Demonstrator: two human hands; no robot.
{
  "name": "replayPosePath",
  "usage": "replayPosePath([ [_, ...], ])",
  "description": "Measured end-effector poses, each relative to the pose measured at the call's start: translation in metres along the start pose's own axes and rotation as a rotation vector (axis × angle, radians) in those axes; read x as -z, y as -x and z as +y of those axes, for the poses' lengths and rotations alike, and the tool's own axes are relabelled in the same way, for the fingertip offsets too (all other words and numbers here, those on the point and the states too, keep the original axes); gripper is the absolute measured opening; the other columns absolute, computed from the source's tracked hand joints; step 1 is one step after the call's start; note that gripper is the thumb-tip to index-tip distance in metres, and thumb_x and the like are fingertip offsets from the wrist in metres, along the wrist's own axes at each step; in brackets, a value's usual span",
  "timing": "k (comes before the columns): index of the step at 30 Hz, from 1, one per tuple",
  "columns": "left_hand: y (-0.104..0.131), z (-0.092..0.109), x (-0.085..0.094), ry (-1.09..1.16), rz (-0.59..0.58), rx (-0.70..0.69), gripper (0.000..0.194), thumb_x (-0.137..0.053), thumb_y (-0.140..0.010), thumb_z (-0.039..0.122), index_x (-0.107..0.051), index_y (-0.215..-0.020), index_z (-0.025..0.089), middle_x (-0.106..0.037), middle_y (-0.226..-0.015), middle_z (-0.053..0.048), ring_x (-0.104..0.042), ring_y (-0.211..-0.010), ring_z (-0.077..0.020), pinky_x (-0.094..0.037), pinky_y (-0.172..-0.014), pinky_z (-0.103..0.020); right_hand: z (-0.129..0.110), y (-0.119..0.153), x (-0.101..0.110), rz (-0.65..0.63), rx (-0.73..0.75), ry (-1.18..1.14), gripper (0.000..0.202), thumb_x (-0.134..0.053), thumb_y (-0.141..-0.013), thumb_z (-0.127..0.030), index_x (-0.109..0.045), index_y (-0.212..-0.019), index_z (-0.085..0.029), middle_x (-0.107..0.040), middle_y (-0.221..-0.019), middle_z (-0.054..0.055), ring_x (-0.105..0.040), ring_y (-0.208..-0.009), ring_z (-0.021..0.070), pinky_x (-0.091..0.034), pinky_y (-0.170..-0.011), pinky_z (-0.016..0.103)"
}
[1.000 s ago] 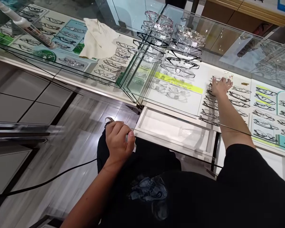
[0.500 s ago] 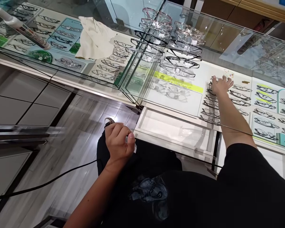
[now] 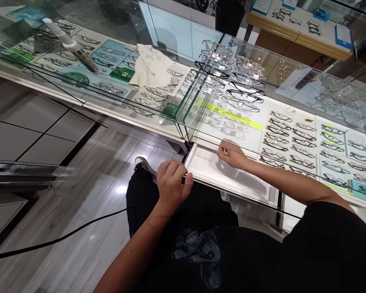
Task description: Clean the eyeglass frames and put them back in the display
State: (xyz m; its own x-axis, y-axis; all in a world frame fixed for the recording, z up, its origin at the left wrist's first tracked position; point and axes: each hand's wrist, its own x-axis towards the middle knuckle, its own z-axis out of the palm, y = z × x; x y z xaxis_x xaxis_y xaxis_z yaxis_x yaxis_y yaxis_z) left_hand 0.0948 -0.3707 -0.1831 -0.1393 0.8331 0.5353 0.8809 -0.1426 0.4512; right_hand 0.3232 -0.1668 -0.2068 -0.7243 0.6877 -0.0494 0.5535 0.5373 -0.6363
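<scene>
My right hand point(image 3: 232, 154) hangs over the open white drawer point(image 3: 201, 162), its fingers curled in; a tiny pale spot shows at the fingertips, too small to name. My left hand point(image 3: 173, 183) is closed in a loose fist with the thumb against the fingers, by the drawer's near left corner. What it holds, if anything, is hidden. Behind the drawer, eyeglasses point(image 3: 274, 141) lie in columns on the white display board point(image 3: 244, 140). More eyeglasses point(image 3: 242, 97) sit in rows on the glass counter top above.
A cream cloth point(image 3: 151, 67) and a white marker-like tube point(image 3: 73, 47) lie on the glass counter at left. A black cable point(image 3: 70, 234) crosses above the floor beside my leg. Farther back is a wooden-edged table point(image 3: 295, 36) with more glasses.
My right hand has come back from above the eyeglasses columns, leftward and nearer, to over the drawer, and its spread fingers have curled. My left hand stays closed. The view has shifted.
</scene>
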Motion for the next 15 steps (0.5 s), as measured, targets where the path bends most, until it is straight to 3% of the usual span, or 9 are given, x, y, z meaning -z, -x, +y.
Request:
replayPosePath([
  [2, 0.0, 0.0, -0.002, 0.016, 0.02, -0.017, 0.016, -0.057, -0.1, 0.03, -0.059, -0.085, 0.026, -0.071, -0.092, -0.01, -0.062, -0.106, -0.0336, -0.048, -0.096, -0.051, -0.043, 0.02, 0.001, -0.18, -0.006, -0.139, 0.043, -0.062, -0.102, -0.047, -0.045, -0.07, -0.024, -0.061, -0.082, 0.004, -0.056, -0.075, 0.0209, -0.043, -0.075, 0.038],
  [5, 0.0, 0.0, -0.007, 0.037, 0.068, -0.038, 0.017, -0.058, -0.101, 0.03, -0.061, -0.086, 0.025, -0.072, -0.091, -0.011, -0.062, -0.105, -0.034, -0.048, -0.094, -0.05, -0.103, 0.038, 0.03, -0.364, 0.011, -0.233, 0.052, -0.064, -0.103, -0.055, -0.05, -0.065, -0.023, -0.06, -0.075, 0.002, -0.055, -0.067, 0.0187, -0.041, -0.068, 0.037],
  [6, 0.0, 0.001, -0.006, 0.045, 0.072, -0.037, 0.017, -0.058, -0.101, 0.031, -0.062, -0.086, 0.025, -0.072, -0.091, -0.011, -0.062, -0.104, -0.034, -0.048, -0.093, -0.05, -0.118, 0.039, 0.046, -0.356, 0.056, -0.213, 0.051, -0.063, -0.104, -0.056, -0.054, -0.066, -0.023, -0.063, -0.077, 0.003, -0.057, -0.068, 0.0193, -0.042, -0.068, 0.038],
  [8, -0.005, 0.0, -0.001, 0.088, 0.043, -0.021, 0.017, -0.06, -0.102, 0.032, -0.064, -0.087, 0.024, -0.075, -0.093, -0.01, -0.065, -0.102, -0.0324, -0.049, -0.091, -0.049, -0.135, 0.032, 0.08, -0.162, 0.13, -0.045, 0.045, -0.062, -0.105, -0.058, -0.063, -0.075, -0.025, -0.069, -0.084, 0.006, -0.063, -0.076, 0.0243, -0.046, -0.072, 0.041],
  [11, -0.025, -0.009, 0.023, 0.236, -0.058, 0.0, 0.016, -0.058, -0.105, 0.032, -0.066, -0.094, 0.024, -0.078, -0.102, -0.01, -0.071, -0.1, -0.0269, -0.054, -0.089, -0.043, -0.121, 0.003, 0.125, 0.257, 0.084, 0.337, 0.036, -0.06, -0.105, -0.058, -0.075, -0.094, -0.027, -0.074, -0.11, 0.014, -0.065, -0.111, 0.04, -0.05, -0.097, 0.057],
  [13, -0.05, -0.021, 0.043, 0.264, -0.073, -0.022, 0.022, -0.053, -0.108, 0.036, -0.067, -0.1, 0.023, -0.079, -0.103, -0.009, -0.073, -0.101, -0.0257, -0.055, -0.092, -0.041, -0.092, -0.02, 0.143, 0.359, 0.016, 0.484, 0.036, -0.059, -0.105, -0.057, -0.079, -0.11, -0.027, -0.073, -0.126, 0.016, -0.057, -0.13, 0.0463, -0.043, -0.112, 0.067],
  [15, -0.083, -0.037, 0.06, 0.196, -0.044, -0.025, 0.027, -0.051, -0.109, 0.041, -0.069, -0.105, 0.021, -0.079, -0.109, -0.01, -0.073, -0.108, -0.0265, -0.055, -0.1, -0.042, -0.061, -0.041, 0.148, 0.371, -0.052, 0.566, 0.041, -0.057, -0.105, -0.056, -0.077, -0.124, -0.025, -0.07, -0.14, 0.018, -0.049, -0.14, 0.0487, -0.038, -0.119, 0.071],
])
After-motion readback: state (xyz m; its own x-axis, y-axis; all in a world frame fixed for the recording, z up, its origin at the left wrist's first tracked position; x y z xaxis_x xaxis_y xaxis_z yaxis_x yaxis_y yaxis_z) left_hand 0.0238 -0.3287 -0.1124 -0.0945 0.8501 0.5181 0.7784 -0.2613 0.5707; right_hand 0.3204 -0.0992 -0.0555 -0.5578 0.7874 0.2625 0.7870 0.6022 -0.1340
